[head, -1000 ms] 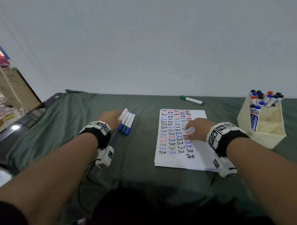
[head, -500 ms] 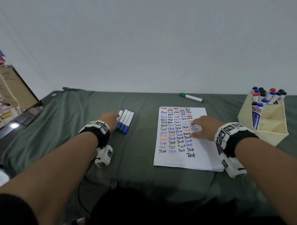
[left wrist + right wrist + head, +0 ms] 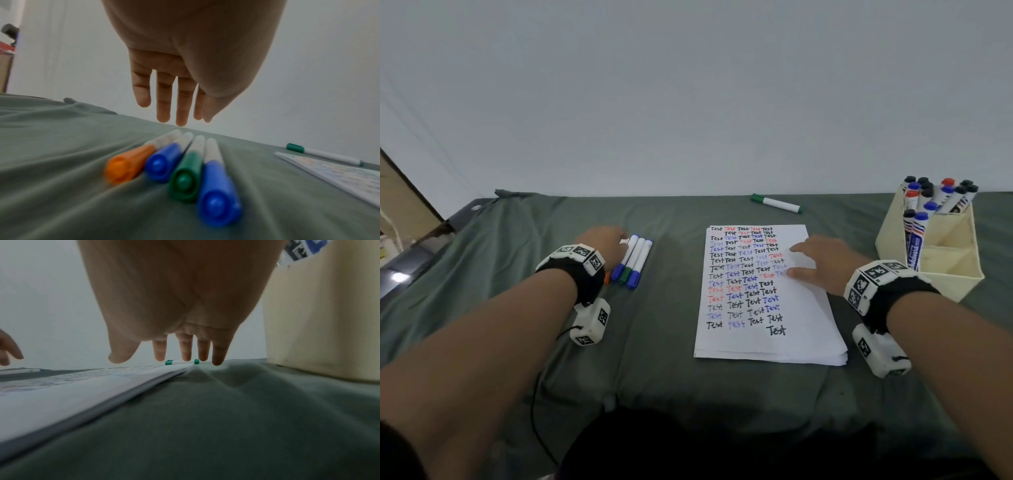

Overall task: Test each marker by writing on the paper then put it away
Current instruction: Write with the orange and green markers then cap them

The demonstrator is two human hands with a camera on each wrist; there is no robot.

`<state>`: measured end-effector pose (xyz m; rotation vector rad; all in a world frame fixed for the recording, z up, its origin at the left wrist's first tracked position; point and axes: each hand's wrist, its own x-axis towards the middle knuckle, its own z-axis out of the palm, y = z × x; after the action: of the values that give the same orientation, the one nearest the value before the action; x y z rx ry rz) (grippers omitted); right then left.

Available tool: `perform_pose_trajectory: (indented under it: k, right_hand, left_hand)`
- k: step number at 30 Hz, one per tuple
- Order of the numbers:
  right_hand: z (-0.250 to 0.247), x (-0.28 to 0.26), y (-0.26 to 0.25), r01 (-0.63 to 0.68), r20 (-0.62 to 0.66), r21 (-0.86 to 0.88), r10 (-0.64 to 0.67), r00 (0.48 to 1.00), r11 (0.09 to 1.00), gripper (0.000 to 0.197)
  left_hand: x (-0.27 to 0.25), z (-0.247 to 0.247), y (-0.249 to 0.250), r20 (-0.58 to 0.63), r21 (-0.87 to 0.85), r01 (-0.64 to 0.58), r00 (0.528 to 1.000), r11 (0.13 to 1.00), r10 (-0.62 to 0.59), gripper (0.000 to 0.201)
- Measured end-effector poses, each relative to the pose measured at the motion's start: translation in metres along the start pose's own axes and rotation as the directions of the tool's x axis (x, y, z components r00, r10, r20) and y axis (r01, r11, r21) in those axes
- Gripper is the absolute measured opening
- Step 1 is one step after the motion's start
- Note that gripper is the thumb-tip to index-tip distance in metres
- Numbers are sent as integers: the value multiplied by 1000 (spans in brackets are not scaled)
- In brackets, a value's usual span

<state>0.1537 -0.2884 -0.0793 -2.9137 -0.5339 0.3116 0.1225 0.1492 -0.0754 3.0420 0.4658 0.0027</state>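
Several capped markers (image 3: pixel 635 262) lie side by side on the green cloth: orange (image 3: pixel 128 163), blue (image 3: pixel 164 160), green (image 3: pixel 186 175) and blue (image 3: pixel 218 193). My left hand (image 3: pixel 602 245) (image 3: pixel 172 104) hovers over them with straight fingers and holds nothing. A white paper stack (image 3: pixel 763 301) (image 3: pixel 72 391) covered in "Test" words lies in the middle. Over its right edge my right hand (image 3: pixel 822 260) (image 3: pixel 185 353) is spread flat, empty. One green-capped marker (image 3: pixel 775 203) (image 3: pixel 180 362) lies beyond the paper.
A cream organizer (image 3: pixel 945 260) (image 3: pixel 320 321) with several markers (image 3: pixel 935 195) standing in it is at the right, close to my right wrist. A white wall runs behind the table. Furniture shows at the far left edge.
My right hand slid rightward across the paper toward its right edge. My left hand stayed over the row of markers. The head view shifted slightly.
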Motion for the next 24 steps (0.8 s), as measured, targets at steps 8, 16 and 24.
perform_pose_trajectory:
  k: [8,16,24]
  right_hand:
    - [11,9,5,-51,56,33,49,997,998,77]
    - [13,8,7,-54,80,31,51,995,998,73]
    - [13,7,4,-56,53,32,55,997,998,69]
  left_hand:
    - [43,-17,95,27,7,-244,969,970,244,37]
    - [81,-5,238,153,121,-550,833,827,532,45]
    - [123,22,287,112,221,-583,811,781,574,60]
